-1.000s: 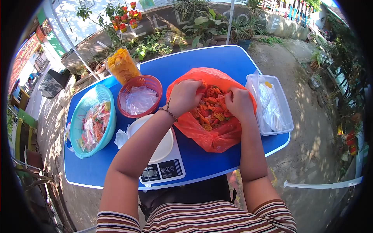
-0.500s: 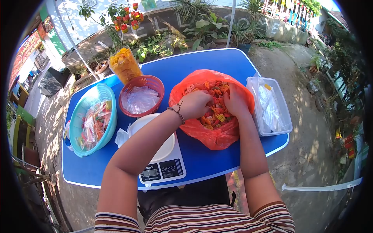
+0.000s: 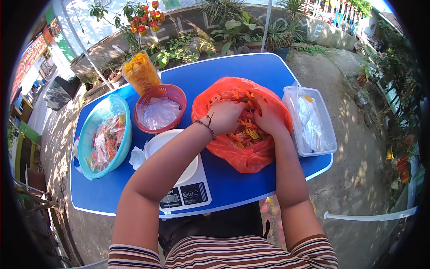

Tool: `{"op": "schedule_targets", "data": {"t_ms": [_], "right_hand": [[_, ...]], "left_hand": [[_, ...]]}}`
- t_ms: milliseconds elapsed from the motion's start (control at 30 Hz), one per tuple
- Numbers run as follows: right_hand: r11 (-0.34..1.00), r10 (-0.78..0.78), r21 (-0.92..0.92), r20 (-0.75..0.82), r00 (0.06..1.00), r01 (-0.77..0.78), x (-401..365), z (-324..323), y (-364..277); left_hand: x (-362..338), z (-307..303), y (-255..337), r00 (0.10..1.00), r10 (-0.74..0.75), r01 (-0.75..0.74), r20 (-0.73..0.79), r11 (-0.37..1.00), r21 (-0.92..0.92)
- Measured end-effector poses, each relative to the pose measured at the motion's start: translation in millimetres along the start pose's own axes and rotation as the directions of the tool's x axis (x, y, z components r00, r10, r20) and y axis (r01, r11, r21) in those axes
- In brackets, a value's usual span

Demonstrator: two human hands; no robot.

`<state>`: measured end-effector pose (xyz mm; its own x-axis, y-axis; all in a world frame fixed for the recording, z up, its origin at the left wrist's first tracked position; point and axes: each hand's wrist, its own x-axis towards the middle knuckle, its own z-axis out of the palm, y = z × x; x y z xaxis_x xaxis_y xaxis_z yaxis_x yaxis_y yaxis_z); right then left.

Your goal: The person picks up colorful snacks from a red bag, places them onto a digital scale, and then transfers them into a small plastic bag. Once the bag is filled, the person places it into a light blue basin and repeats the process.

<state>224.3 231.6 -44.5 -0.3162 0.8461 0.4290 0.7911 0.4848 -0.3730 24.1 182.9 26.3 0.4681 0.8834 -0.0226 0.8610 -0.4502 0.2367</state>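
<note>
A red plastic bag (image 3: 246, 161) stands wide open on the table, filled with lattice-shaped crackers (image 3: 248, 132) in orange, red and yellow. Both hands are inside its mouth. My left hand (image 3: 227, 117), with a dark bracelet at the wrist, is closed among the crackers, its fingers together and its fingertips partly hidden. Facing it from the right, my right hand (image 3: 270, 117) has its fingers apart, touching the crackers. Under my left forearm sits a white kitchen scale (image 3: 197, 179) with a round white plate (image 3: 168, 139), partly covered by the arm.
On the left are a turquoise basket (image 3: 85, 134) of packed bags and a red basket (image 3: 182, 99) holding clear plastic bags. Behind them stands a tub of yellow chips (image 3: 142, 74). A clear box (image 3: 329, 130) of plastic bags borders the red bag's right side on the blue table (image 3: 228, 67).
Both hands have shifted slightly toward the far side of the bag. The right hand's fingers have spread apart among the crackers. The whole view has tilted a little.
</note>
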Motion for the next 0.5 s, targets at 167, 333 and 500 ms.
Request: {"op": "schedule_targets", "data": {"t_ms": [167, 333, 500], "right_hand": [[0.998, -0.004, 0.061, 0.04, 0.999, 0.002, 2, -3, 0], [0.943, -0.065, 0.329, 0.032, 0.997, 0.051, 1, -6, -12], [0.879, -0.053, 0.456, -0.199, 0.979, 0.14, 2, -26, -28]], "left_hand": [[-2, 3, -12, 0.998, 0.056, -0.059, -0.033, 0.992, -0.108], [-2, 5, -21, 0.989, 0.014, -0.04, -0.147, 0.984, -0.175], [-12, 3, -21, 0.928, -0.06, -0.072, -0.368, 0.94, -0.334]]}}
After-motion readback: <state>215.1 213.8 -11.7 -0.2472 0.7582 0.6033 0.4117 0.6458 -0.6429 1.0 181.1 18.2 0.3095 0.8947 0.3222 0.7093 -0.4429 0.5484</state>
